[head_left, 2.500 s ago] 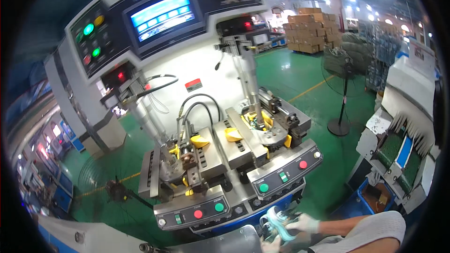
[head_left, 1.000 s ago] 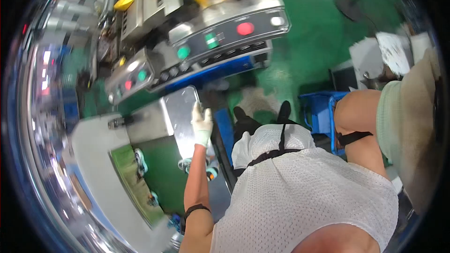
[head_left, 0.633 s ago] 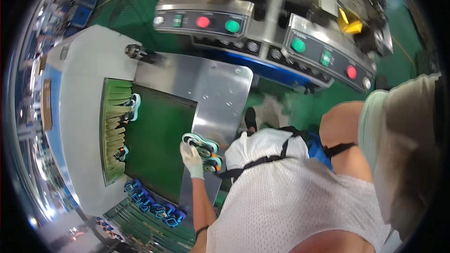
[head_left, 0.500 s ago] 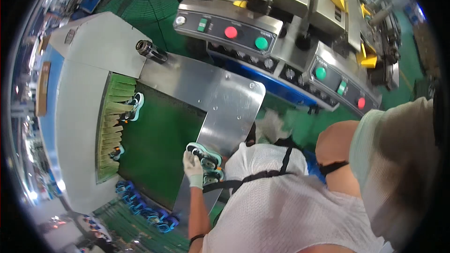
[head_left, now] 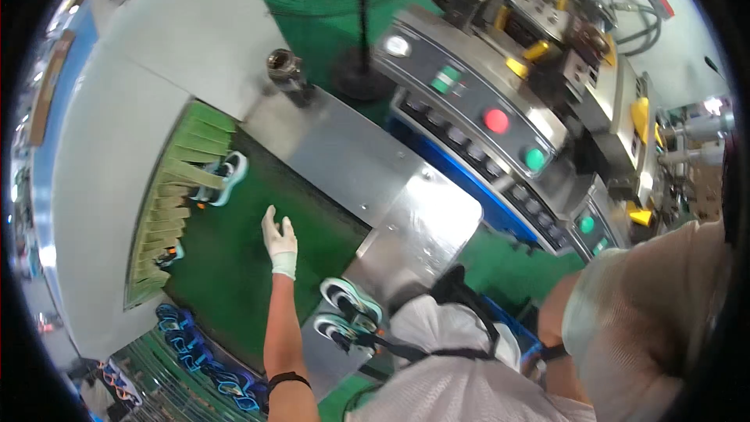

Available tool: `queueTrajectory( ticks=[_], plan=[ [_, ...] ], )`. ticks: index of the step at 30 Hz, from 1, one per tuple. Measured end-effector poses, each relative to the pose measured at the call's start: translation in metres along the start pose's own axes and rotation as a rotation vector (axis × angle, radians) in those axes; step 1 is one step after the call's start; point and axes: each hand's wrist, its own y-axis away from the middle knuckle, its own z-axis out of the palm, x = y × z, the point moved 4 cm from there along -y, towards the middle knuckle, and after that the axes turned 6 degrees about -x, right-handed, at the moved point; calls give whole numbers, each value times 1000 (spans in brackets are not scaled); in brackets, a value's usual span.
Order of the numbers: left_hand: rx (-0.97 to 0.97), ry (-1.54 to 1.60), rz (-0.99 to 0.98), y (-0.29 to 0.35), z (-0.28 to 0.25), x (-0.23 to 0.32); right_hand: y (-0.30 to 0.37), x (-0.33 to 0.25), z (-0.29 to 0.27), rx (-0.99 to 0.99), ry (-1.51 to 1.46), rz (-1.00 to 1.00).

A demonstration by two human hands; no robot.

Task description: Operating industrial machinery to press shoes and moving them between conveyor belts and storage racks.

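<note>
My left hand (head_left: 279,246), in a white glove, reaches over the green conveyor belt (head_left: 234,297). Its fingers are spread with nothing in them. Ahead of it, a black and white sneaker (head_left: 231,178) with a pale teal sole lies partly under the green strip curtain (head_left: 199,141). Another shoe (head_left: 170,255) shows at the curtain's lower part. Nearer my body, a pair of similar sneakers (head_left: 349,301) rests on the metal plate, apart from my hand. On the right only my sleeve (head_left: 641,312) shows; my right hand is not in view.
A white machine housing (head_left: 94,156) borders the belt on the left. Blue shoe-shaped pieces (head_left: 191,352) line its near end. A metal shelf (head_left: 344,148) with a dark cylinder (head_left: 286,70) runs along the far side. Beyond stands a machine with a button panel (head_left: 476,101).
My left hand has let go of the sneakers on the metal plate and moved forward over the belt. The view has turned, and the sneaker at the curtain sits further out.
</note>
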Motion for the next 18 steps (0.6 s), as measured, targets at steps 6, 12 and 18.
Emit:
queueTrajectory(
  ticks=[6, 12, 18],
  plan=[
    [275, -612, 365, -143, -76, 7, 18, 31, 36, -58, -25, 41],
    [-202, -1132, 55, -198, -87, -41, 6, 48, 56, -114, 18, 27],
    [-148, -1246, 40, -195, -81, -58, 47, 69, 103, -455, 91, 353]
  ],
)
